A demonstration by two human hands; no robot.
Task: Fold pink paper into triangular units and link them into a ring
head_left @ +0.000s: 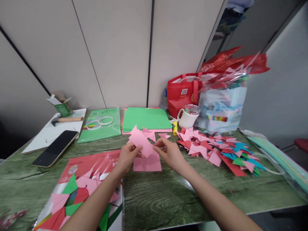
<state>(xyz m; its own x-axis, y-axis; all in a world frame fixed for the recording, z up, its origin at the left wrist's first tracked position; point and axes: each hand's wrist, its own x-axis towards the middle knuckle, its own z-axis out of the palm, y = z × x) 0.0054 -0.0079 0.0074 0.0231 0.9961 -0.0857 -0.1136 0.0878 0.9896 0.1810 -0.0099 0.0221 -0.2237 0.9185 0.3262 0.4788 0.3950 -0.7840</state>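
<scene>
- Pinching a pink folded paper piece (141,142) at table centre, I see my left hand (127,155) gripping its lower edge and my right hand (169,153) closed on its right corner.
- Beneath it lies a pink square sheet (148,163).
- At two o'clock, a heap of folded pieces (216,150); a white mug (187,118) beyond.
- At twelve, a green paper stack (146,118).
- At ten, a phone (56,148) and hammer (66,120).
- At seven, a paper pack (84,166), under my left forearm.

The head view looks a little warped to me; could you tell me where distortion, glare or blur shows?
Head view: wide-angle bending bows the wall panel seams outward; soft glare lies on the clear bag and the phone screen; even indoor light, faint shadows; the left hand and right hand on the pink paper are sharp, frame edges softer.
</scene>
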